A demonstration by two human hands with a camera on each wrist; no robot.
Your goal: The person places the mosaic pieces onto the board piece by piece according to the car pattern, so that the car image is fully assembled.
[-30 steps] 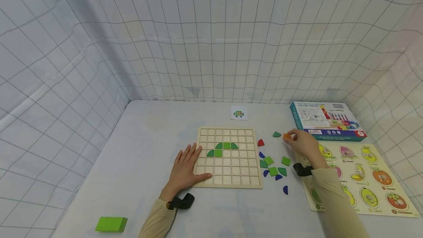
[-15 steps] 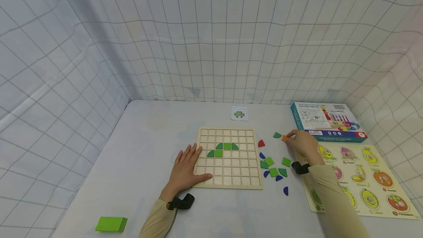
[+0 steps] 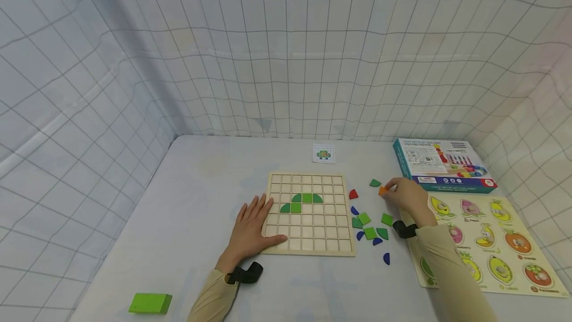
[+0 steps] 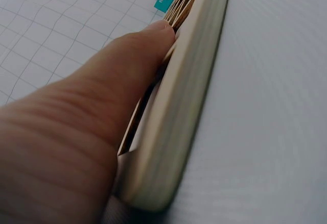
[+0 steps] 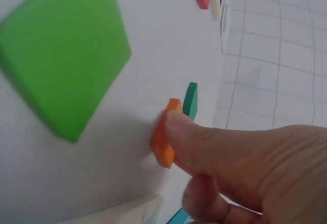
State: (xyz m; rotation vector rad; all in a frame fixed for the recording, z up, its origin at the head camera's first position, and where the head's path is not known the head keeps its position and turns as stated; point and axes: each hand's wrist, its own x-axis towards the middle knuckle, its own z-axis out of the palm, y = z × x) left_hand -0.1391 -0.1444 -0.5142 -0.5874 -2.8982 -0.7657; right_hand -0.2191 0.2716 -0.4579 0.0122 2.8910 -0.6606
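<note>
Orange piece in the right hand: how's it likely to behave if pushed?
The orange piece looks stiff: its edges run straight in the pinch of the right hand. Probably light, being small beside that hand. Its flat sides suggest it would slide rather than roll.

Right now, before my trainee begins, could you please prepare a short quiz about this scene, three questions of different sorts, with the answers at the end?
1. What colour is the small piece that the right hand pinches?
2. True or false: the left hand rests on the cardboard box.
3. Where does the picture card lie?
A) on the fruit board
B) beyond the far edge of the wooden board
C) under the left hand

Key:
1. Orange.
2. False; it touches the wooden board.
3. B.
</note>
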